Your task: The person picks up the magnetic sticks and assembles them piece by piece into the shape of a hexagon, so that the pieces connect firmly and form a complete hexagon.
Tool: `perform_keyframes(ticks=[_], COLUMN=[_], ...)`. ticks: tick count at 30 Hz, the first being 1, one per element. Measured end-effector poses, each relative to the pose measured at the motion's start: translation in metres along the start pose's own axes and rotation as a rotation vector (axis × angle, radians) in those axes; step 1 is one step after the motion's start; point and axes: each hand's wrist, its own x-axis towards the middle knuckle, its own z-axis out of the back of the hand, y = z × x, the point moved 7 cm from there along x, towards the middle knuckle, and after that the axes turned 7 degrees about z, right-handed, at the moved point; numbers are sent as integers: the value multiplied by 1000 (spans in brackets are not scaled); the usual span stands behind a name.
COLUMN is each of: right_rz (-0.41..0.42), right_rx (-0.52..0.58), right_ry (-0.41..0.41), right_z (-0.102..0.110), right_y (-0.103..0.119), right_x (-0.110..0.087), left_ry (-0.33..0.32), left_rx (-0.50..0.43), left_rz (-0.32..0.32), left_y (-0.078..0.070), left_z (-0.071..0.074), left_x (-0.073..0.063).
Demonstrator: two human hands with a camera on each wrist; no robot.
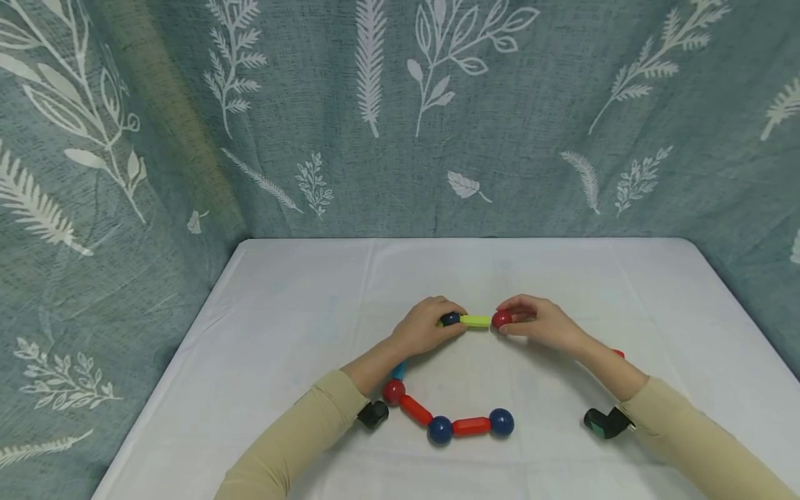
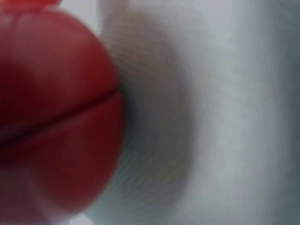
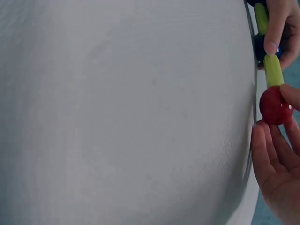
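Observation:
My left hand [image 1: 430, 326] grips a dark blue ball [image 1: 450, 319] in the head view. From that ball a yellow-green rod [image 1: 475, 321] runs right to a red ball [image 1: 502, 319], pinched between the thumb and fingers of my right hand [image 1: 542, 323]. Below the left wrist, a light blue rod [image 1: 398, 371] leads to another red ball [image 1: 394, 392]. A curved chain follows: red rod [image 1: 416, 410], blue ball [image 1: 440, 430], second red rod [image 1: 471, 426], end blue ball [image 1: 501, 422]. The right wrist view shows another yellow-green rod [image 3: 261, 18] beyond the gripped ball.
Black wrist cameras hang under both sleeves, the left one [image 1: 373, 414] close beside the chain. A small red piece [image 1: 619, 353] shows partly behind the right forearm. White cloth covers the table [image 1: 312, 278], and a patterned curtain [image 1: 400, 173] stands behind.

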Motion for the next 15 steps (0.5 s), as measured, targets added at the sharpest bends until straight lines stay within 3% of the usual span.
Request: perform_keyframes(ticks=[5, 9, 15], right_rz=[19, 22, 42], right_rx=[-20, -27, -37], right_ry=[-10, -3, 18], right_z=[-3, -5, -5], right_y=[2, 3, 5], right_x=[-1, -1, -1], left_ry=[14, 71, 182], left_rx=[6, 72, 217], left_rz=[6, 9, -45], left_y=[-1, -5, -31], left_z=[-1, 0, 5], left_x=[1, 4, 14])
